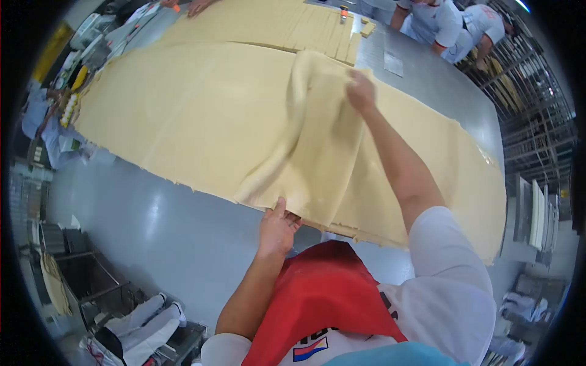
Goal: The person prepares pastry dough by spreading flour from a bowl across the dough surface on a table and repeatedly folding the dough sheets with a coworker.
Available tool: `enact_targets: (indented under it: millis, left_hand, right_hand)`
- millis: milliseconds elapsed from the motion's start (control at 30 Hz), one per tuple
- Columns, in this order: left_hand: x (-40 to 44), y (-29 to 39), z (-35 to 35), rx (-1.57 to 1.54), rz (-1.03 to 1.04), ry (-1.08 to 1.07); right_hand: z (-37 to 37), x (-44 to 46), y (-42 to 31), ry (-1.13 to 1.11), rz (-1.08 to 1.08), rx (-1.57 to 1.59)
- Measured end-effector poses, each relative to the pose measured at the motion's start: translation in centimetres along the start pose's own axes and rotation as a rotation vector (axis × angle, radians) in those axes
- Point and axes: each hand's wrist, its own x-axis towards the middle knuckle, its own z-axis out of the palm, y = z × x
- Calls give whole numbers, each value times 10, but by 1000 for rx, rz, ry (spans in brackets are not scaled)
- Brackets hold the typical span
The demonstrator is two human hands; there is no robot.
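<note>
A large pale-yellow sheet of dough (201,116) spreads across the metal table, with a raised fold running through its middle. My left hand (278,230) grips the near edge of the sheet, thumb on top and fingers tucked under it. Toward the far edge, my right hand (361,91) is closed at the dough, slightly blurred by motion. Between my hands the dough is lifted and doubled over, and its layers overlap to the right. The fingers of my right hand are partly hidden.
Behind lies another dough sheet (262,24) cut into strips, with an orange-handled tool (343,13) on it. Co-workers in white (430,24) stand across the metal table (427,85). Racks (537,110) are at the right, a cart (101,280) at lower left.
</note>
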Motion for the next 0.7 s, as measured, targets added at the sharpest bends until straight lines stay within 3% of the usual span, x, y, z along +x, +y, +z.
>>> enact_targets:
  millis: [33,100,167,233,267,300,333,367,433,467,500,567,633,667,700]
  left_hand:
    - [5,1,-2,-6,21,12]
    - [18,-1,-13,-288,50,-268]
    - [9,-4,-3,-296,94,-301]
    - [4,-17,15,-294,152,-330]
    - [1,-36,29,-97,194,-147]
    - [-1,-48,36,100,226,41]
    - [2,-47,37,4,211,90]
    - [3,-42,38,-6,220,124]
    - [-5,-28,48,-242,263,-71]
    - [-12,-19,61,-293,307,-183]
    - [-9,-24,57,-310,332,-147]
    - [-4,-45,43,280,310,-49]
    - [-1,-58,45,249,261,24]
    - [4,-59,51,241,282,51]
    - [9,-58,59,168,326,80]
  right_hand:
    - [-17,0,14,4,184,-50]
    - [-30,13,45,54,452,-172]
    - [-36,34,71,1,528,-119]
    - [-11,72,114,65,315,-165]
    - [-4,87,123,31,312,-148]
    - [-5,104,122,-195,266,-178]
    - [-7,116,123,-419,212,-208]
    - [-9,121,121,-450,199,-193]
    - [-13,132,114,-556,-121,-360]
    - [-17,141,118,-551,-352,-153]
    - [-18,148,125,-545,-575,66]
    - [-29,141,122,-611,-356,65]
    - [-42,125,97,-713,-127,-66]
    - [-26,129,95,-729,-153,-47]
    - [-10,138,108,-568,-359,-111]
